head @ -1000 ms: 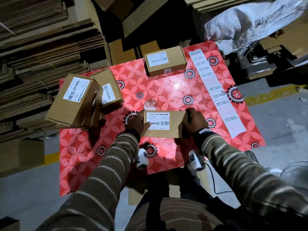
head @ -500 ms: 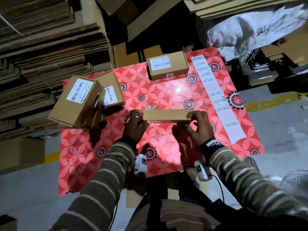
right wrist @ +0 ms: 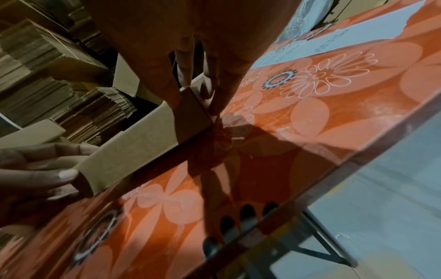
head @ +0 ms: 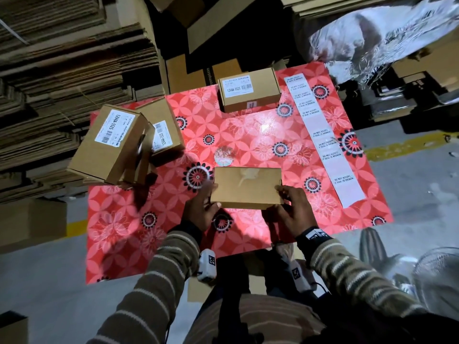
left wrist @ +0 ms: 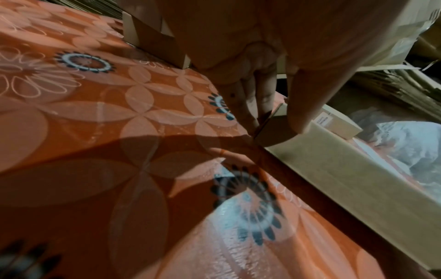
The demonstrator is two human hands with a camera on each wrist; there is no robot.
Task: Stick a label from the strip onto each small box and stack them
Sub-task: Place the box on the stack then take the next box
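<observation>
Both hands — left hand (head: 200,209), right hand (head: 293,209) — grip the plain brown cardboard box (head: 247,187) unsealed, white label strip (head: 325,142) at two o'clock — stacking remains.

A red, flower-patterned plastic sheet (head: 129,219) covered the table. Tall stacks of flattened brown cardboard (head: 62,70) rose at the left, crumpled silvery wrap (head: 372,40) lay beyond, and a wire fan guard (head: 437,276) sat on the grey floor (head: 44,294).
</observation>
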